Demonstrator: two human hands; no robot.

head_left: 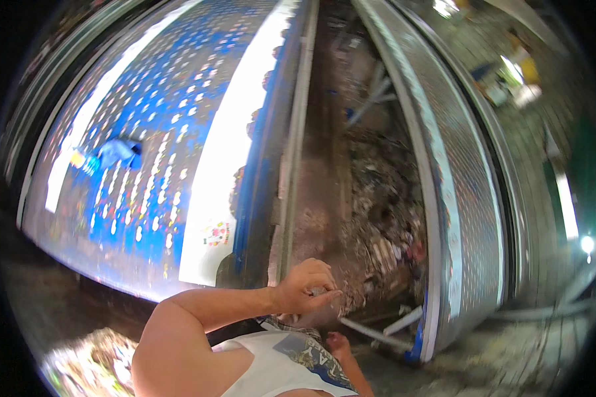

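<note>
At six o'clock the left hand is held loosely curled and the right hand is partly hidden, anything gripped by either cannot be told, and the blue-patterned table is set toward ten.

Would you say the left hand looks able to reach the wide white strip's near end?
Probably yes: the left hand looks close, only the table's right edge lies between, and nothing covers the wide white strip there.

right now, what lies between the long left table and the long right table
In the head view, a floor strip littered with blurred debris lies between them, with slanting bars; the left hand shows at its near end.
</note>
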